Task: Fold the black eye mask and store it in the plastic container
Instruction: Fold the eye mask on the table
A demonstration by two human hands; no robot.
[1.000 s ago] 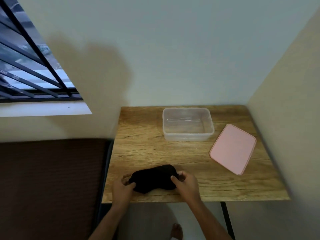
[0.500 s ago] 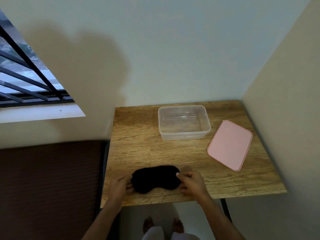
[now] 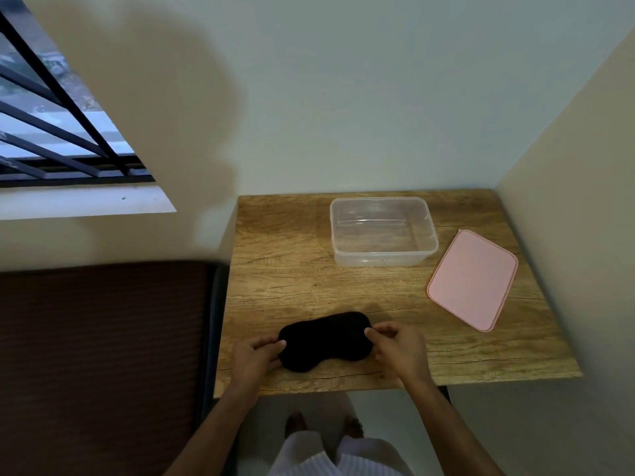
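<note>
The black eye mask (image 3: 324, 341) lies spread flat near the front edge of the wooden table (image 3: 292, 269). My left hand (image 3: 254, 359) pinches its left end and my right hand (image 3: 398, 348) pinches its right end. The clear plastic container (image 3: 383, 231) stands open and empty at the back of the table, well beyond the mask. Its pink lid (image 3: 473, 278) lies flat to the right of it.
Walls close the table in at the back and on the right. A dark brown mattress (image 3: 103, 355) lies left of the table. A barred window (image 3: 51, 115) is at upper left. My feet show on the floor below the table's front edge.
The mask has gone from bunched to spread flat and a little longer. Both hands have shifted outward to its two ends. The camera has tilted down slightly.
</note>
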